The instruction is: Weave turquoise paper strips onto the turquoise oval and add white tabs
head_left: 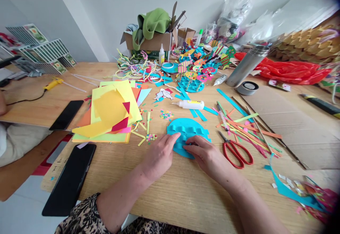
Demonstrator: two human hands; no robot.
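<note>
A round blue paper disc lies on the table in front of me, with blue paper strips bent into raised loops across it. My left hand is at the disc's left side, its fingers pressed together against the paper. My right hand is closed in a pinch over the disc's lower middle, at a looped blue strip; the fingertips partly hide what they hold. Just beyond the disc lies a white glue bottle on its side. Red-handled scissors rest to the right of my right hand.
Stacked coloured paper and a black phone are on the left, near another person's arm. Paper strips, a steel flask and cardboard are on the right. Finished paper fish are heaped behind.
</note>
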